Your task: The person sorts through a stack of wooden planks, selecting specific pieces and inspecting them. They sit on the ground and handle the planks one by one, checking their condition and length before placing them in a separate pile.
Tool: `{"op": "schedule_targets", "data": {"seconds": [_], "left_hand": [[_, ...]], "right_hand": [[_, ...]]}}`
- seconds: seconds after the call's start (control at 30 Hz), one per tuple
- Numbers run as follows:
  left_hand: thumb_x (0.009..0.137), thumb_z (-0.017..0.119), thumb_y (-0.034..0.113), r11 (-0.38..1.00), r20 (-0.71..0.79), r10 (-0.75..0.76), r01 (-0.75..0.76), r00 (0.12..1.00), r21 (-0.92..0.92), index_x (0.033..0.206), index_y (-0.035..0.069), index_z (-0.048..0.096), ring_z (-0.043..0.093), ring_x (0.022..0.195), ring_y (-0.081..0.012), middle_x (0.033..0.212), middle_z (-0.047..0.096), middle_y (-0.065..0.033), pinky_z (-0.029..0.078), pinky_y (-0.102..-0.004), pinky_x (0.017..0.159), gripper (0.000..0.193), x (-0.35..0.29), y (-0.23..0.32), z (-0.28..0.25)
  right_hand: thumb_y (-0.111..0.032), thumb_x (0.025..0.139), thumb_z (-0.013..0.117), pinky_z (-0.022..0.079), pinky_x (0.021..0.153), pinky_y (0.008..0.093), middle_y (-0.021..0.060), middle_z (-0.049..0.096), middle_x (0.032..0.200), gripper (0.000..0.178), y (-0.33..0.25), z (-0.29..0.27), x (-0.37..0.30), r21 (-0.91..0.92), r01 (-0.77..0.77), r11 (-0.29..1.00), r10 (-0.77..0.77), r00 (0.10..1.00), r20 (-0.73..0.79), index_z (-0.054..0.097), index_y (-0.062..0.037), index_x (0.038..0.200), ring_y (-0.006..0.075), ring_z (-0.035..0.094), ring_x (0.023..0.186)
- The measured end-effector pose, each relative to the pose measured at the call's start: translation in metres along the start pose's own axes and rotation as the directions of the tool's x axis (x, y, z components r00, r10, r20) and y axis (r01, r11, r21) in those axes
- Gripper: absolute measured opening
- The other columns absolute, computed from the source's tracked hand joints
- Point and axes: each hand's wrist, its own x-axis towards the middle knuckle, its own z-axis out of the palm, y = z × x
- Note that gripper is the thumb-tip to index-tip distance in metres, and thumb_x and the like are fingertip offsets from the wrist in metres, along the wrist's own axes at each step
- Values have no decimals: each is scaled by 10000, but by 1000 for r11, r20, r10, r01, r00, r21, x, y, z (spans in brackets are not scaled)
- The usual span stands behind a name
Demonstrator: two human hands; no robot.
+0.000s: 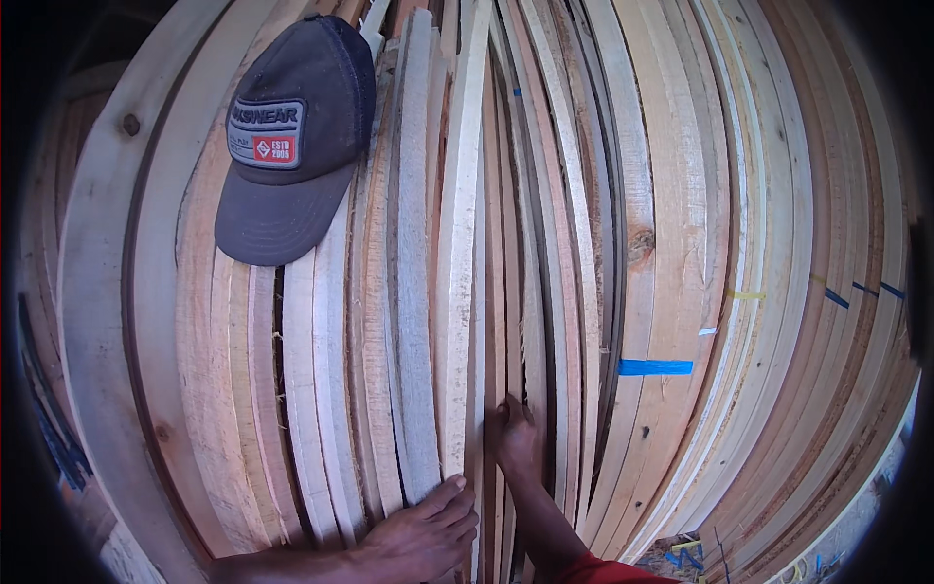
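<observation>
Long wooden boards stand close together on edge before me. My left hand [420, 537] lies across the lower part of a pale narrow board [461, 292], its fingers stretched out and its tips near the board's right edge. Slightly higher and to the right, my right hand [516, 440] is closed at a narrow gap between boards. Its fingers are curled on a thin reddish-brown wooden strip [499, 321], and the fingertips are partly hidden. A grey weathered board [416, 243] stands just left of the pale one.
A dark cap [292, 209] with a patch hangs on the boards at upper left. Blue tape [656, 368] wraps one bundle on the right. Dark cords [58, 428] hang at far left. Scraps and shavings [683, 557] lie at lower right.
</observation>
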Motion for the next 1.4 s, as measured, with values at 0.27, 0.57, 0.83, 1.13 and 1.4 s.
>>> {"op": "schedule_targets", "data": {"seconds": [0.27,0.57,0.83,1.13,1.4], "left_hand": [[836,544,225,1000,102,-24,25,994,-8,1036,52,715,443,1300,-284,1159,640,-107,135,-501,1203,315,-5,1,-19],[823,556,197,997,-85,27,-20,996,75,927,43,692,514,1188,-264,980,638,-58,224,-475,1169,230,-6,-4,-14],[817,557,191,999,-108,31,-27,994,36,876,40,693,530,1154,-258,936,631,-58,258,-464,1157,212,-10,-1,6],[809,573,223,999,-63,-29,30,998,21,872,43,699,527,1153,-257,953,617,-82,220,-471,1169,229,1,-2,9],[847,539,183,999,-45,-28,29,999,40,911,58,715,503,1197,-246,957,624,-58,149,-467,1198,225,4,-2,12]], "right_hand": [[-308,833,720,481,917,479,301,582,1145,691,-44,-8,39,55,-76,996,67,986,150,419,40,1349,452,587,1049],[-390,786,777,476,930,485,350,540,1179,1010,-19,4,20,-19,-18,1000,23,951,309,194,84,1460,488,557,1086],[-374,774,765,428,912,452,220,594,1154,835,-67,18,90,-511,343,788,-472,870,-142,399,61,1384,353,581,1049],[-215,792,621,365,1050,525,181,646,1050,308,-25,-54,115,-434,827,356,-456,560,692,656,-24,1031,303,562,1151],[-372,939,502,183,1151,549,40,610,1206,356,-8,-68,150,-302,943,-137,-268,259,928,687,-111,1097,257,374,1361]]}}
